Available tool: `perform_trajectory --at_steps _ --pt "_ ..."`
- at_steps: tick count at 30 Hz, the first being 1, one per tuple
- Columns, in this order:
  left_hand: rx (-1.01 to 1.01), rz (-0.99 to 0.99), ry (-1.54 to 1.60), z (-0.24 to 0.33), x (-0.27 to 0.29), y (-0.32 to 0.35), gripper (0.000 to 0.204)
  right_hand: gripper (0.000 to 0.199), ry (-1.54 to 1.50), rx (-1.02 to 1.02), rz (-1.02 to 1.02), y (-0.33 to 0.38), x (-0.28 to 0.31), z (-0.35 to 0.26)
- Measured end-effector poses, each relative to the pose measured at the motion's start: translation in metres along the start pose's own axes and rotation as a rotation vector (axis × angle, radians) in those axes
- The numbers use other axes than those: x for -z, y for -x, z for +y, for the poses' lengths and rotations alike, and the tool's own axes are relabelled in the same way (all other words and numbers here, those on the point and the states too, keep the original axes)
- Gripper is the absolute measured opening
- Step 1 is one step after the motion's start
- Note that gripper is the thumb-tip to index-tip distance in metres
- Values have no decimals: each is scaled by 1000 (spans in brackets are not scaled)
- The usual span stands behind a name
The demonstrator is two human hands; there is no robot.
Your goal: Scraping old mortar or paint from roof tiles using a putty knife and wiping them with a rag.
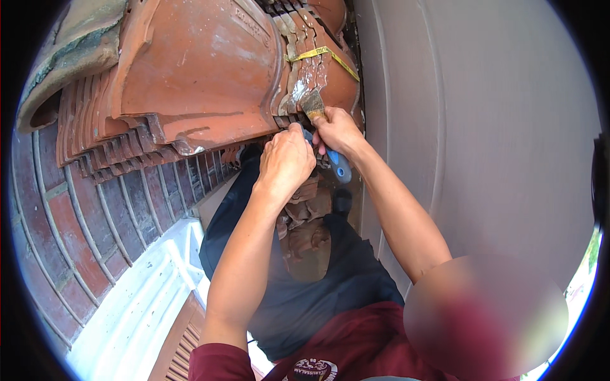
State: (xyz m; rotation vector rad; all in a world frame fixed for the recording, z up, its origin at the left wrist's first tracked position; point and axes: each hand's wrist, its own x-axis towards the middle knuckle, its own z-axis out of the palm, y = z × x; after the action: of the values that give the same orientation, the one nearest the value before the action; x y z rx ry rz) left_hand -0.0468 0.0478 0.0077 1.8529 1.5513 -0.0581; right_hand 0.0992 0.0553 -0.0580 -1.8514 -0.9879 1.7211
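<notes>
My right hand (340, 133) is wrapped around a scraper with a broad, dirty blade (312, 103). Its blue and grey handle (340, 166) seems to come out below my fingers. The blade touches or hovers close to the chipped edges of a row of stacked clay roof tiles (305, 70), where white residue (300, 87) shows. Just left, my closed left hand (284, 155) is under the tiles' lower edge, its fingertips around something bluish grey, mostly hidden. A yellow strap (321, 54) crosses the tile edges above the blade.
A large curved orange tile (197, 70) tops another stack at left, with a worn greyish tile (76, 51) on it. Brick wall (82, 216) and white ribbed ledge (140, 311) lie at left. A smooth grey panel (495, 127) rises close on my right. Broken tiles (308, 206) lie below.
</notes>
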Motion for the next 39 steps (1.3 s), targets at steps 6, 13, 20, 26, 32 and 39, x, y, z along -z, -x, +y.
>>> perform_trajectory --at_steps 6,13,20,26,32,39 --pt "-7 -147 -83 3 -1 5 24 24 120 19 82 -6 14 -21" --pt "-18 -143 -93 2 -3 8 23 25 159 66 116 -2 0 -9" --pt "-23 -111 -92 0 -6 12 21 28 757 321 311 -38 21 -21" --pt "-28 -153 -105 3 0 13 26 33 944 260 315 -34 21 -50" --pt "-40 -106 -68 2 -1 14 23 38 999 119 315 -28 16 -60" --pt "-41 -85 -40 -4 -4 18 20 39 1139 146 218 -31 15 -60"
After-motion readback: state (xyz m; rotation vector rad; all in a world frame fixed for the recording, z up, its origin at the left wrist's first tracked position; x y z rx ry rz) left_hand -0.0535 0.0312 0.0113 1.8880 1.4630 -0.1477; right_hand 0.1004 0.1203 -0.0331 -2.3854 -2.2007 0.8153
